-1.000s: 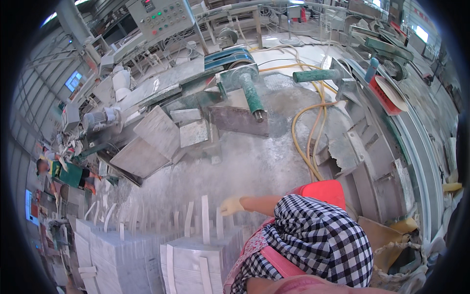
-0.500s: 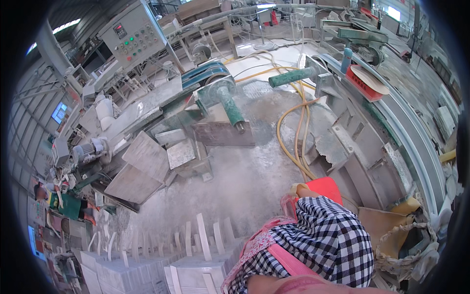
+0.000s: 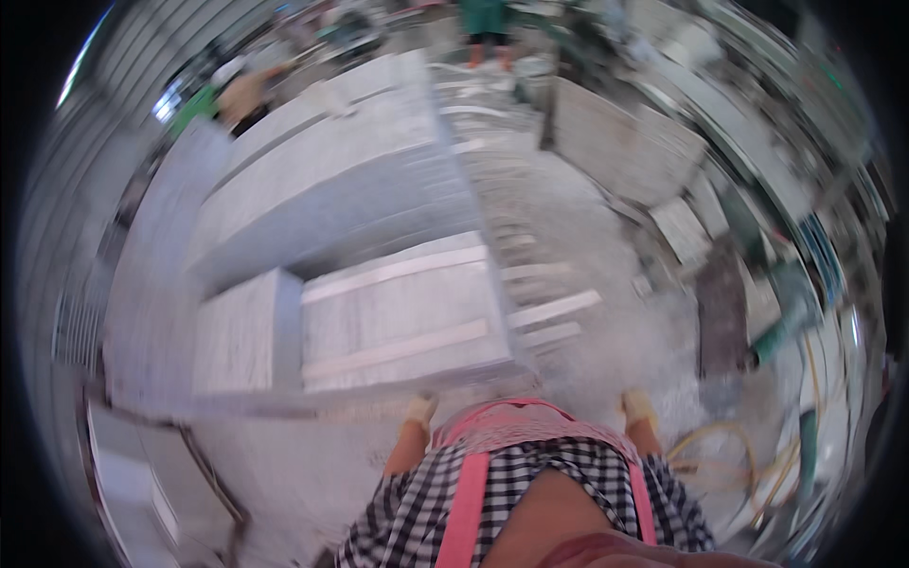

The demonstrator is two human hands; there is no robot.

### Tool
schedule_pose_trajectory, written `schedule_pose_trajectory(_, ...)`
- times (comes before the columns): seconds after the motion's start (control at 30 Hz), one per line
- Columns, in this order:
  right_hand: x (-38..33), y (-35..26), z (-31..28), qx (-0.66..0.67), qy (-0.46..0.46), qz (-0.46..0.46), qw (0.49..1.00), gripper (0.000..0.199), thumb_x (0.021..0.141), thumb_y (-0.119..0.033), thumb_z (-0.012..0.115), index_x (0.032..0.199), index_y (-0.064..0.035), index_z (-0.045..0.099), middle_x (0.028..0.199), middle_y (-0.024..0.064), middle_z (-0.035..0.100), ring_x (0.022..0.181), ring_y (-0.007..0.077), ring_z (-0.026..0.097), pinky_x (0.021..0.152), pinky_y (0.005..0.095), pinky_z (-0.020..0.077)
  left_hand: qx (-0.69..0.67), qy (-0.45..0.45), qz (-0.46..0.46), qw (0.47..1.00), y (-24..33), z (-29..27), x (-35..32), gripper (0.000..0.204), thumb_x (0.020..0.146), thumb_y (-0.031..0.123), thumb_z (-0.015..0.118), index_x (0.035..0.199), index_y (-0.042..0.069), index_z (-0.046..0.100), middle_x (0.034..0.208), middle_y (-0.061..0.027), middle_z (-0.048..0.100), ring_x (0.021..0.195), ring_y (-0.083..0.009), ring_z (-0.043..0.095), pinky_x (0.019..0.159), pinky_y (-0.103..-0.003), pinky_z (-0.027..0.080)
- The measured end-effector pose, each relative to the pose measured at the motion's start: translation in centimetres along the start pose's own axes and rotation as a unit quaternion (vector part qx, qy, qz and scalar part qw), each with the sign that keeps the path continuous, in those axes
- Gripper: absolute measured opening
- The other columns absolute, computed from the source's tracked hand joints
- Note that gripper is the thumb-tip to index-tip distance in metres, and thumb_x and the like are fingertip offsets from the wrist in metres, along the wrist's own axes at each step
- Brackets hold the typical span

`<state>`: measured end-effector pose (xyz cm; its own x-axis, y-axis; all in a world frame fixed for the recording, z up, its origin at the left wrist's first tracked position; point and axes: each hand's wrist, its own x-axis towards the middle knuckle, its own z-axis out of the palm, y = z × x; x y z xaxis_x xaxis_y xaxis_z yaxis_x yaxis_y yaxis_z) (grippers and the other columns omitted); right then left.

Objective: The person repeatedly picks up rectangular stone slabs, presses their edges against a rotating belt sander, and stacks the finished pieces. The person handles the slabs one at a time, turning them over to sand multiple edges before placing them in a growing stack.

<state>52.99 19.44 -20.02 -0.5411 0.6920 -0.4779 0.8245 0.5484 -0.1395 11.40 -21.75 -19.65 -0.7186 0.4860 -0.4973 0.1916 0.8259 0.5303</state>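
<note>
My left hand (image 3: pixel 419 409), in a pale glove or finger cover, is low beside the near edge of a stack of whitish slabs (image 3: pixel 398 322). Whether it touches the stack I cannot tell. On the other side of my pink apron (image 3: pixel 530 417), my right hand (image 3: pixel 639 408), covered the same way, hangs over the dusty floor. Nothing shows in either hand, but motion smears the fingers. Pale flat strips (image 3: pixel 561 309) stick out from the stack's right side, and others lie across its top.
Longer slab stacks (image 3: pixel 331 189) stand beyond and to the left. Large grey boards (image 3: pixel 625 142) lean at the upper right. Yellow hoses (image 3: pixel 720 431) curl on the right floor near a green cylinder (image 3: pixel 776 341). Two people are farther off, one in green (image 3: pixel 486 17).
My view has swung left, bringing the slab stacks to the middle and the boards to the right. The red object by my right hand is out of view. My left hand now shows.
</note>
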Motion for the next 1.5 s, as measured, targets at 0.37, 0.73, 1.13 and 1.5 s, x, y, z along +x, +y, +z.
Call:
schedule_pose_trajectory(0.37, 4.7, -4.6, -6.4, 0.51, 0.051, 0.1, 0.853, 0.039, 0.092, -0.039, 0.059, 0.101, -0.004, 0.073, 0.083, 0.01, 0.073, 0.063, 0.02, 0.063, 0.057, 0.0355, 0.0517, 0.042, -0.068, -0.057, 0.995, -3.7, 2.7, -3.1, 0.03, 0.088, 0.028, 0.064, 0.095, -0.001, 0.067, 0.094, -0.0217, 0.07, 0.092, -0.0359, 0.067, 0.082, -0.045, 0.051)
schedule_pose_trajectory(0.73, -6.9, 7.3, 0.6, 0.303, 0.146, 0.326, 0.884, 0.044, 0.088, -0.036, 0.055, 0.109, -0.0015, 0.072, 0.086, 0.0202, 0.073, 0.083, 0.0318, 0.072, 0.076, 0.0429, 0.0563, 0.278, -0.202, 0.348, 0.872, -5.8, 11.4, 11.8, 0.01, 0.086, 0.016, 0.066, 0.083, 0.006, 0.064, 0.081, -0.0198, 0.065, 0.083, -0.0406, 0.063, 0.074, -0.051, 0.048)
schedule_pose_trajectory(1.13, -7.3, 14.0, -2.6, -0.05, 0.049, 0.125, 0.99, 0.042, 0.078, -0.018, 0.069, 0.118, -0.0058, 0.065, 0.121, 0.0201, 0.065, 0.118, 0.0356, 0.06, 0.101, 0.0424, 0.0486, 0.224, -0.271, 0.244, 0.904, 10.3, 13.2, 13.8, 0.03, 0.089, 0.026, 0.055, 0.107, 0.006, 0.069, 0.112, -0.0238, 0.065, 0.11, -0.0389, 0.062, 0.092, -0.047, 0.049)
schedule_pose_trajectory(1.5, 8.2, 8.6, -7.2, 0.696, 0.064, 0.182, 0.692, 0.042, 0.103, -0.044, 0.057, 0.1, -0.0031, 0.066, 0.069, 0.0064, 0.067, 0.061, 0.0155, 0.063, 0.057, 0.0275, 0.0509, 0.039, -0.171, 0.006, 0.985, 18.6, 6.0, 12.1, 0.045, 0.092, 0.038, 0.052, 0.119, 0.006, 0.069, 0.122, -0.0228, 0.067, 0.113, -0.042, 0.062, 0.098, -0.046, 0.049)
